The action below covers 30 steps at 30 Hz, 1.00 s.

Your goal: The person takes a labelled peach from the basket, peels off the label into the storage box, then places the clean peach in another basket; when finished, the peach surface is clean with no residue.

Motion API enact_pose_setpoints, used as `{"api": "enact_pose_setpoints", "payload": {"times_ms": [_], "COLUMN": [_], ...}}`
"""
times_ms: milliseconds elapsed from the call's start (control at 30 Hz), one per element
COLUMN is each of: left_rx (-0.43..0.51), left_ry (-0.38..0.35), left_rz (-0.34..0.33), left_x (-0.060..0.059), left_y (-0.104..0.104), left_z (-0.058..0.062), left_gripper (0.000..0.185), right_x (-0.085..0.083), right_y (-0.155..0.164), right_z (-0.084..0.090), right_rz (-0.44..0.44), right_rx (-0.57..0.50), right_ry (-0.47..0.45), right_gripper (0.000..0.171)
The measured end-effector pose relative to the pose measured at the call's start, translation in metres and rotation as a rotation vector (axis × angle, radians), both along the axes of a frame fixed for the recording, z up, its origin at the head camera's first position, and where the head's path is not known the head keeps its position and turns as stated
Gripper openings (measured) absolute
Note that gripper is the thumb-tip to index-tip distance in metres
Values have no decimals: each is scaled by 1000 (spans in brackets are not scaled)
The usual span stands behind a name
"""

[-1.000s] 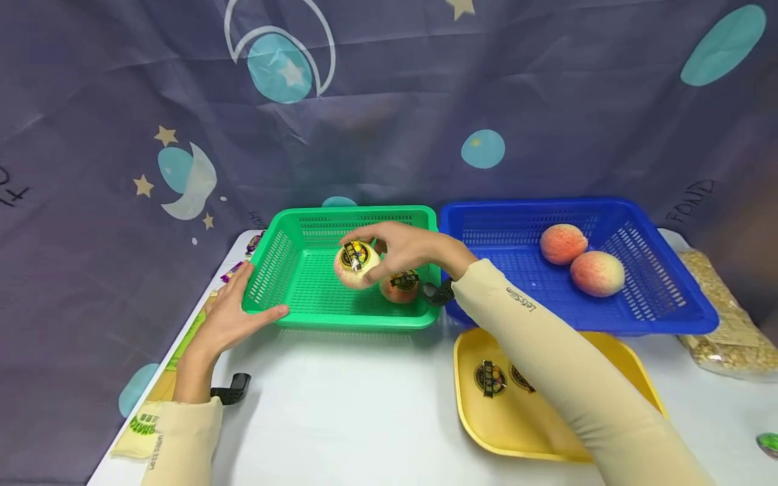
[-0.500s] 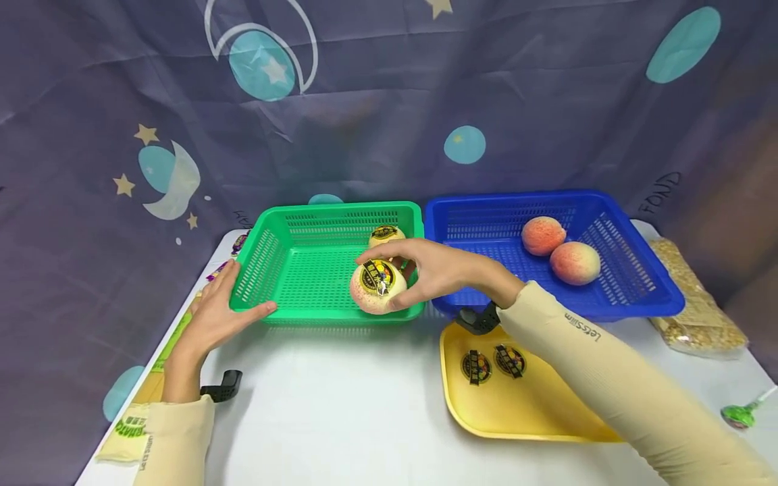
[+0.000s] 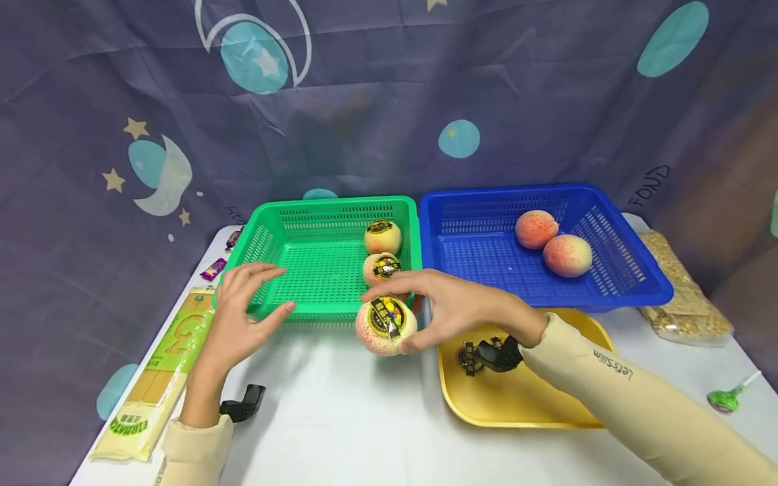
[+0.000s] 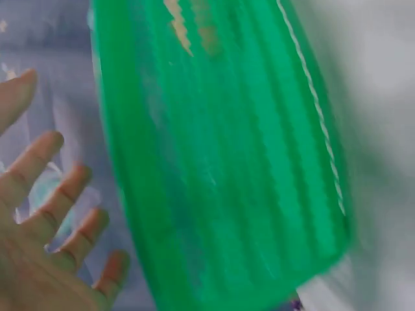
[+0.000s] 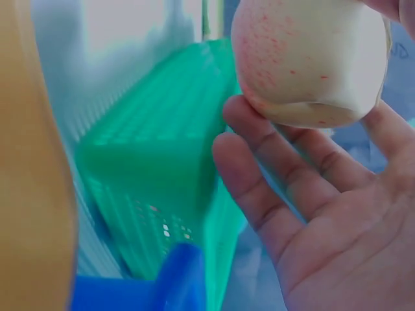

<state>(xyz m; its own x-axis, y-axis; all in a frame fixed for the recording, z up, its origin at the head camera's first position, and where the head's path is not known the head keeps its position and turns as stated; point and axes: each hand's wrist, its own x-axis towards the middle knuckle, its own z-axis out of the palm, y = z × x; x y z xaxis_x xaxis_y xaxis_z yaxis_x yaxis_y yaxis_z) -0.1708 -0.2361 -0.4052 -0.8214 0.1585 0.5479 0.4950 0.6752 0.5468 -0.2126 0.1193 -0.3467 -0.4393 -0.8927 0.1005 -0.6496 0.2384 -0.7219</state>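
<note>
A dark purple-grey fabric backdrop [image 3: 377,88] printed with moons and stars hangs beyond both hands, and a white tabletop [image 3: 328,412] lies beneath them. Beyond the right hand to its right is a blue rectangular plastic basket [image 3: 486,260]; a green rectangular plastic basket [image 3: 322,270] lies mostly between the hands and beyond them. A yellow rounded plastic tray [image 3: 535,408] sits below the right wrist. To the left of the left hand lies a long yellow-and-green packet [image 3: 154,378], and far right of the right hand a clear bag of tan flakes [image 3: 687,290].

The left hand [image 3: 240,324] is open, fingers spread and thumb held away, with nothing in it, near the green basket's left end. The right hand [image 3: 446,304] grips a round pink-and-cream peach with a black-and-gold label [image 3: 384,327] between thumb and fingers, the peach at the green basket's near edge; the lower fingers extend loosely.

Just beyond that grip, two labelled peaches [image 3: 383,239] rest in the green basket; farther right, two red-and-cream peaches [image 3: 568,256] lie in the blue one.

Smallest are a green wrapped lollipop [image 3: 723,401], right of the right forearm, purple wrapped sweets [image 3: 213,269] beyond the left hand, and a round black-and-gold label [image 3: 469,360] on the tray, under the right wrist.
</note>
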Motion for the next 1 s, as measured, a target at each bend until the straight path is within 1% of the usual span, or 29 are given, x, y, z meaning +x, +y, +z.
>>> {"api": "enact_pose_setpoints", "payload": {"times_ms": [33, 100, 133, 200, 233, 300, 400, 467, 533, 567, 633, 733, 867, 1000], "left_rx": [8, 26, 36, 49, 54, 39, -40, -101, -146, -156, -153, -123, -85, -63], "left_ry": [18, 16, -3, -69, -118, -241, -447, -576, -674, -710, -752, -777, -776, -757], "left_rz": [-34, -102, -140, -221, -266, -351, -445, -479, -496, -500, -505, -503, -498, -491], "left_x": [2, 7, 10, 15, 18, 21, 23, 23, 21, 20, 17, 13, 9, 7], "left_y": [5, 14, 18, 24, 27, 31, 35, 37, 40, 42, 45, 52, 63, 73], "left_z": [2, 6, 8, 11, 12, 13, 11, 8, 2, -1, -8, -18, -26, -33], "left_gripper": [51, 42, 38, 33, 31, 27, 25, 31, 40, 44, 51, 60, 71, 80], "right_x": [2, 6, 8, 11, 12, 14, 17, 18, 20, 20, 20, 19, 19, 21], "right_y": [0, -2, -2, -3, -3, -3, -2, -2, -3, -4, -6, -10, -11, -10], "right_z": [-2, -5, -8, -15, -18, -25, -34, -39, -43, -45, -49, -54, -58, -58], "right_rz": [15, 43, 54, 77, 85, 92, 89, 70, 41, 27, -1, -22, -30, -52], "right_rx": [2, 13, 25, 45, 61, 95, 146, 187, 227, 243, 268, 287, 299, 314], "right_ry": [0, -10, -16, -29, -33, -39, -32, -6, 25, 41, 73, 97, 108, 125], "right_gripper": [73, 72, 72, 72, 72, 73, 73, 74, 75, 75, 76, 75, 74, 77]}}
